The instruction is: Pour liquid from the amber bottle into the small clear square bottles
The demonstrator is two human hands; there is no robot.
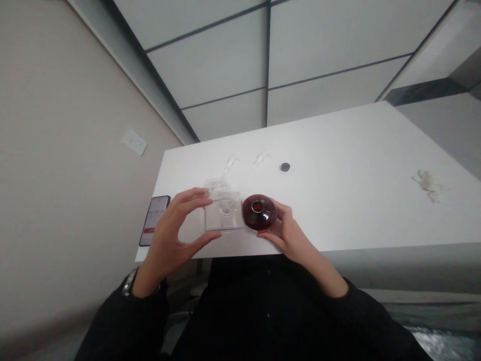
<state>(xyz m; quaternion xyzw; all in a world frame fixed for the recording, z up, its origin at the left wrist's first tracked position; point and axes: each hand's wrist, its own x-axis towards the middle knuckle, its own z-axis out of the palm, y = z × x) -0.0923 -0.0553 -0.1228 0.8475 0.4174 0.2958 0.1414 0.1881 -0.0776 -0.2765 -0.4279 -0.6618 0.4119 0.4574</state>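
Observation:
A round, dark red glass vessel (259, 213) with a small opening on top is in my right hand (287, 230), whose fingers wrap its right side. Just left of it lies a flat, clear square piece (225, 215) with a ring shape on it. My left hand (176, 225) is at the left side of this clear piece, thumb and fingers spread wide apart. Crumpled clear plastic (216, 185) lies behind the clear piece, near my left fingertips.
A phone (155, 219) lies at the white table's (349, 190) left edge. Farther back are two small clear pieces (230, 163) (260, 158) and a dark round disc (285, 167). A pale crumpled item (429, 185) lies far right. A wall stands close on the left.

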